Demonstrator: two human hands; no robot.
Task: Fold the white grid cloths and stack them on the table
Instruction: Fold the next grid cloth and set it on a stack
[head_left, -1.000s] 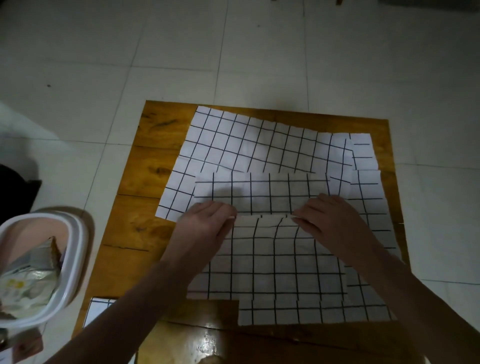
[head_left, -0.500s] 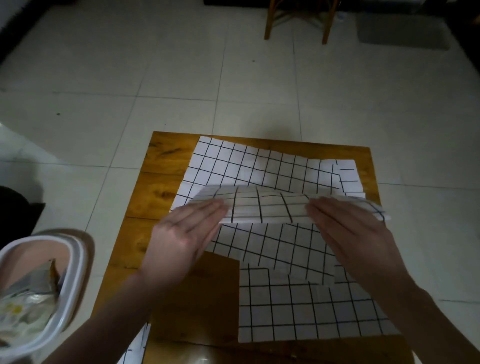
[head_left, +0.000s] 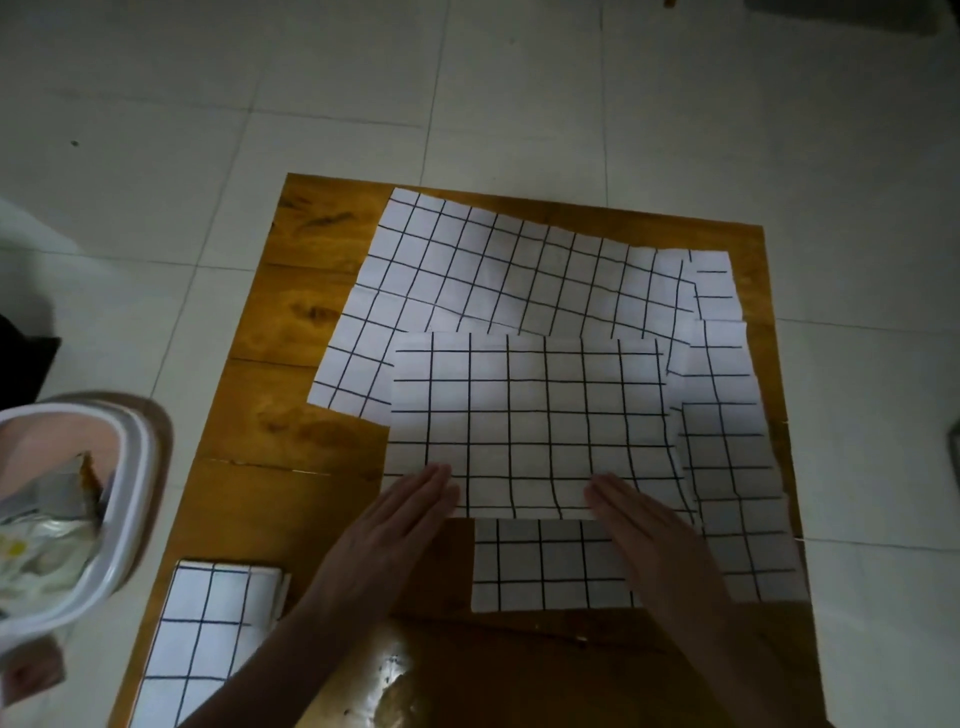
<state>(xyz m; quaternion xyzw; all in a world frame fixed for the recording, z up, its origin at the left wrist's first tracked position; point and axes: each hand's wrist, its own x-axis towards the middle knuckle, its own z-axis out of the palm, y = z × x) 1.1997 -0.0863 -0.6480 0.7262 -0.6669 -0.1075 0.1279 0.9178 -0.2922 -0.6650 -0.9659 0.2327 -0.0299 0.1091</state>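
Fingers (head_left: 436, 480) of both hands flat, ungripping, pressing folded cloth's (head_left: 530, 426) near edge; bare table (head_left: 291, 415) left.

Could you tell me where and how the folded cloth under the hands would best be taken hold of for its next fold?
Probably at the near corners of the folded cloth, from the person's side. That edge lies free over the table, and the left hand and right hand already press flat there.

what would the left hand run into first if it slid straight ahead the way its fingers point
The left hand lies flat, fingers pointing away and slightly right, tips already on the near edge of the folded grid cloth. Going on, it would slide over that cloth, then probably meet the unfolded grid cloth behind it.
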